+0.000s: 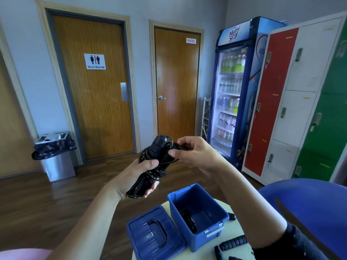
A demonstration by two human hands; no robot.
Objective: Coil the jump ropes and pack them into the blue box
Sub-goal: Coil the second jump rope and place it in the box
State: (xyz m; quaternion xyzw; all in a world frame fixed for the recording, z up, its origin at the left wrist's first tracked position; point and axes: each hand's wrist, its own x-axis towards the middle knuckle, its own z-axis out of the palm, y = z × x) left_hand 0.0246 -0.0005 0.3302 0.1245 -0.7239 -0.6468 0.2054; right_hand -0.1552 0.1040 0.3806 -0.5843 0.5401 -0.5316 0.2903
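I hold a black jump rope (152,167) raised above the table, its cord wound in loops around the handles. My left hand (139,177) grips the bundle from below, thumb across the coils. My right hand (189,152) pinches a strand of cord near the top of the handles. The open blue box (199,216) stands on the table below, and a coiled black rope (188,220) lies inside it. More black handles (232,243) lie on the table to the right of the box.
The blue lid (154,235) lies upside down left of the box on the pale round table (232,231). A blue chair (308,207) stands at right. A steel bin (56,156), two wooden doors, a drinks fridge (232,87) and lockers (293,94) lie beyond.
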